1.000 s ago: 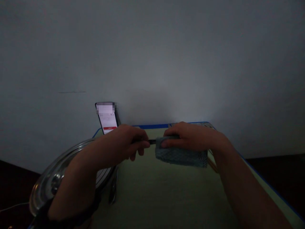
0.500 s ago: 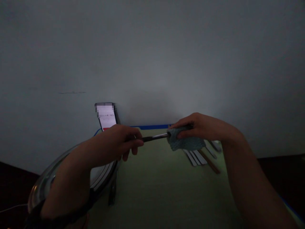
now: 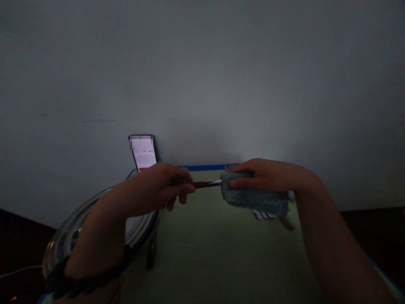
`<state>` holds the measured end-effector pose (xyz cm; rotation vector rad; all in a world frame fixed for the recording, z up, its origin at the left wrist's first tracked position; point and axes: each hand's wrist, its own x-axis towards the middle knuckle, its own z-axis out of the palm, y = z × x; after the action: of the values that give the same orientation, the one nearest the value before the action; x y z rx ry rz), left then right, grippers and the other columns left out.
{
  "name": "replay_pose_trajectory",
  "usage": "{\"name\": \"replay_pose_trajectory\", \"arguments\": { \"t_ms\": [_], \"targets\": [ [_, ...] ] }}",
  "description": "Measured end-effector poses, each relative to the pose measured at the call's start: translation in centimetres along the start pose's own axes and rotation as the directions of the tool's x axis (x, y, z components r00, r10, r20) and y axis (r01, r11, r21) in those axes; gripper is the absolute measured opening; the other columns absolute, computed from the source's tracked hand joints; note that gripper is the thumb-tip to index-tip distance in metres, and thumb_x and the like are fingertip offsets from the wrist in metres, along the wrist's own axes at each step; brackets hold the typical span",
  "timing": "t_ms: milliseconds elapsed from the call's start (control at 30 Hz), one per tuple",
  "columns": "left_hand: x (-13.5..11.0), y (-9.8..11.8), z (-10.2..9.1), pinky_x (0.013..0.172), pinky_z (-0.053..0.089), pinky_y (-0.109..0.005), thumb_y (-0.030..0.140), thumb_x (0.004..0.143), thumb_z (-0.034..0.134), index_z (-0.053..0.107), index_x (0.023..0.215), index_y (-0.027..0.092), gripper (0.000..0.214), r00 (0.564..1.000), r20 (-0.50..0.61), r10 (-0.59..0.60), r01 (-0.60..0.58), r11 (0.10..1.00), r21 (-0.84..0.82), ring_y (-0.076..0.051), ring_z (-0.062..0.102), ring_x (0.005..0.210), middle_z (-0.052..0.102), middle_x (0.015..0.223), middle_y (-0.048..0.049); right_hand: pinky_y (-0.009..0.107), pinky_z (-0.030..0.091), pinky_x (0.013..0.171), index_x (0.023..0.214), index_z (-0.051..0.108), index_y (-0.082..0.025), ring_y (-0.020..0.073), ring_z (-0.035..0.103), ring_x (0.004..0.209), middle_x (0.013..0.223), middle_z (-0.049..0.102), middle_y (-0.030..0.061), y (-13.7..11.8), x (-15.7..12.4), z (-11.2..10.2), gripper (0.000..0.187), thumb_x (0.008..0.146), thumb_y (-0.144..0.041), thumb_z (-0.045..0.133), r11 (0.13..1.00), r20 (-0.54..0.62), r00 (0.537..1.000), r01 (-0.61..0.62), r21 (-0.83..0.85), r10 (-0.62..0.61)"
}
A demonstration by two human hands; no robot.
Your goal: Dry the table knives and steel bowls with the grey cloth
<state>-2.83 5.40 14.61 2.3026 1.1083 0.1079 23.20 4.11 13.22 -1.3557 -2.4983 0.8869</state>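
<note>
My left hand (image 3: 160, 185) is closed around the dark handle of a slim metal utensil (image 3: 207, 184), held level above the table. At the other end, a grey-blue cloth (image 3: 255, 199) wraps the utensil's head, so its kind is hidden. My right hand (image 3: 268, 174) pinches the cloth around it, thumb on the near side and fingers over the top. Below the cloth, the ends of several pale flat utensils (image 3: 263, 215) and brown chopsticks (image 3: 287, 223) show on the table.
A phone (image 3: 146, 159) with a lit screen leans against the wall (image 3: 202, 84). Beneath my left forearm stands a round shiny metal basin (image 3: 58, 247). A dark-handled item (image 3: 152, 251) lies beside it on the pale green table (image 3: 209, 257), whose blue edge meets the wall.
My right hand has shifted slightly down with the cloth, which now hangs wider to the right and covers more of the utensils below. My left hand keeps its grip on the handle.
</note>
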Motion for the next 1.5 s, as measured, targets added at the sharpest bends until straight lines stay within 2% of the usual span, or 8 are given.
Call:
{"name": "replay_pose_trajectory", "arguments": {
  "t_ms": [300, 433, 533, 633, 867, 1100, 1267, 1500],
  "targets": [
    [1.9, 1.0, 2.1, 0.052, 0.042, -0.020, 0.033, 0.085, 0.049, 0.067, 0.079, 0.018, 0.024, 0.988, -0.118, 0.102, -0.083, 0.984, 0.158, -0.012, 0.064, 0.055, 0.068, 0.064, 0.0002, 0.025, 0.036, 0.059, 0.088, 0.063, -0.018, 0.0147, 0.056, 0.069, 0.081, 0.065, 0.0052, -1.7, 1.7, 1.6, 0.041, 0.089, -0.049, 0.038, 0.962, -0.014, 0.994, 0.100, -0.253, -0.107],
    [2.0, -0.7, 1.5, 0.052, 0.044, -0.022, 0.047, 0.081, 0.053, 0.070, 0.075, 0.017, 0.034, 0.986, -0.164, -0.022, 0.043, 0.991, 0.126, -0.015, 0.064, 0.057, 0.069, 0.062, -0.0018, 0.026, 0.038, 0.061, 0.092, 0.064, -0.018, 0.0161, 0.058, 0.072, 0.083, 0.067, 0.0056, -1.0, 1.0, 1.0, 0.041, 0.089, -0.049, 0.038, 0.976, 0.013, 0.999, 0.047, -0.213, -0.045],
    [0.9, -1.9, 0.3, 0.060, 0.049, -0.022, 0.039, 0.083, 0.051, 0.070, 0.082, 0.019, 0.028, 0.989, -0.138, 0.046, -0.049, 0.999, -0.015, -0.015, 0.066, 0.066, 0.073, 0.074, -0.0018, 0.026, 0.042, 0.065, 0.096, 0.066, -0.018, 0.0170, 0.061, 0.075, 0.087, 0.068, 0.0042, 0.0, -0.4, 0.0, 0.040, 0.087, -0.049, 0.041, 0.995, 0.024, 1.000, 0.009, -0.102, -0.007],
    [0.1, -2.0, -0.4, 0.065, 0.050, -0.023, 0.037, 0.083, 0.053, 0.071, 0.084, 0.020, 0.025, 0.973, -0.215, 0.081, -0.095, 0.994, -0.056, -0.016, 0.067, 0.074, 0.074, 0.081, -0.0012, 0.027, 0.044, 0.067, 0.098, 0.066, -0.021, 0.0174, 0.062, 0.077, 0.090, 0.069, 0.0018, 0.6, -1.3, -0.7, 0.037, 0.086, -0.048, 0.044, 1.000, 0.023, 1.000, 0.000, -0.011, 0.000],
    [1.7, -1.6, 0.5, 0.058, 0.043, -0.023, 0.042, 0.080, 0.058, 0.071, 0.079, 0.017, 0.029, 0.877, -0.480, -0.011, 0.069, 0.992, 0.103, -0.014, 0.062, 0.059, 0.071, 0.068, -0.0024, 0.025, 0.042, 0.060, 0.087, 0.066, -0.018, 0.0159, 0.061, 0.070, 0.081, 0.069, 0.0034, -0.4, -0.4, 0.1, 0.043, 0.087, -0.052, 0.039, 0.992, 0.013, 1.000, -0.025, -0.123, 0.027],
    [3.1, -0.2, 2.5, 0.056, 0.040, -0.022, 0.041, 0.084, 0.055, 0.072, 0.082, 0.018, 0.028, 0.923, -0.339, 0.185, -0.114, 0.969, 0.220, -0.013, 0.060, 0.058, 0.069, 0.066, -0.0010, 0.025, 0.040, 0.056, 0.083, 0.065, -0.017, 0.0148, 0.059, 0.063, 0.074, 0.067, 0.0037, -0.8, 0.0, 0.5, 0.049, 0.088, -0.055, 0.035, 0.981, 0.022, 0.998, -0.045, -0.186, 0.050],
    [2.6, -0.5, 2.1, 0.063, 0.046, -0.021, 0.032, 0.089, 0.045, 0.068, 0.091, 0.016, 0.028, 0.956, -0.211, 0.204, -0.208, 0.978, 0.003, -0.014, 0.065, 0.071, 0.073, 0.082, -0.0028, 0.026, 0.041, 0.061, 0.091, 0.065, -0.018, 0.0157, 0.060, 0.070, 0.081, 0.068, 0.0027, 0.1, -0.1, 0.1, 0.047, 0.088, -0.054, 0.035, 0.993, 0.040, 0.999, -0.010, -0.115, 0.015],
    [1.8, 0.3, 1.7, 0.059, 0.042, -0.022, 0.022, 0.085, 0.043, 0.067, 0.080, 0.016, 0.025, 0.973, -0.140, 0.185, -0.163, 0.974, 0.155, -0.013, 0.062, 0.063, 0.070, 0.072, -0.0016, 0.024, 0.036, 0.053, 0.081, 0.065, -0.018, 0.0137, 0.057, 0.060, 0.071, 0.065, 0.0026, -1.0, 0.2, 0.6, 0.046, 0.088, -0.054, 0.037, 0.977, 0.060, 0.998, -0.004, -0.212, 0.017]
  ]
}}
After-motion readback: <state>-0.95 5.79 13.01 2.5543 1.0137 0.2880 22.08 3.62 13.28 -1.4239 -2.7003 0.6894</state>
